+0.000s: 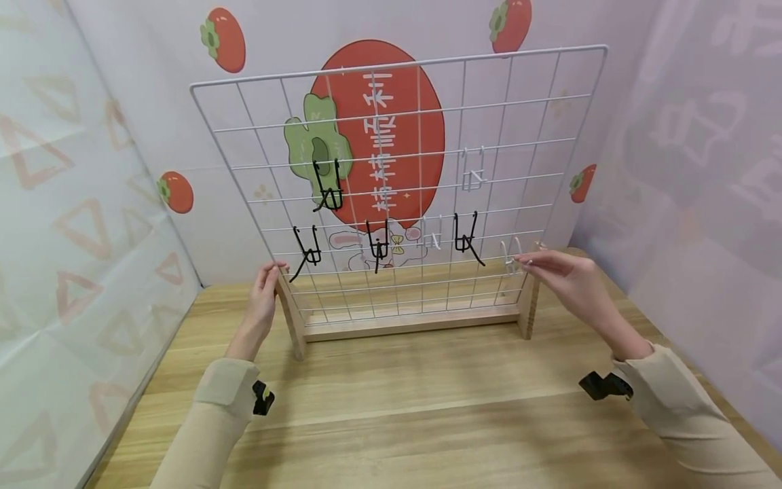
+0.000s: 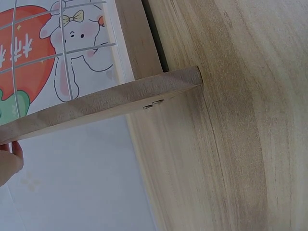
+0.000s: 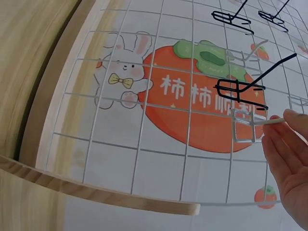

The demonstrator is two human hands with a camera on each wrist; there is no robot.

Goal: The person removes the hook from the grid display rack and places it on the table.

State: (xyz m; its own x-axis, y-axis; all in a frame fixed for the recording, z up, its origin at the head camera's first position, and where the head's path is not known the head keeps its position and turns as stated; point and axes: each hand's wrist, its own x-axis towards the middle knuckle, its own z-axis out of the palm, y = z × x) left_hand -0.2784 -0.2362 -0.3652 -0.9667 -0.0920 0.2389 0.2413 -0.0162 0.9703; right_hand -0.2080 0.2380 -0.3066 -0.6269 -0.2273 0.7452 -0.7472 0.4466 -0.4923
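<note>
A white wire hook [image 3: 252, 126] is pinched by the right hand [image 1: 562, 272] at the lower right of the white metal grid [image 1: 397, 66], apparently being seated, so careful alignment seems needed next, while the pale wooden side support [image 1: 292, 322] is held by the left hand [image 1: 263, 295].

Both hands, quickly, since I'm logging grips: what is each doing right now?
Left hand: holding the left side of the wooden stand.
Right hand: pinching a white hook.

Room over bench [image 1: 397, 414] btwn forearms [image 1: 204, 421], & across grid's [image 1: 419, 153] top rows. Blk hooks [image 1: 378, 250] jut fwd lower down. R grip [image 1: 568, 280] + wht hook [image 1: 510, 262] block R edge; L grip [image 1: 263, 300] & wood upright [image 1: 290, 316] block L.
</note>
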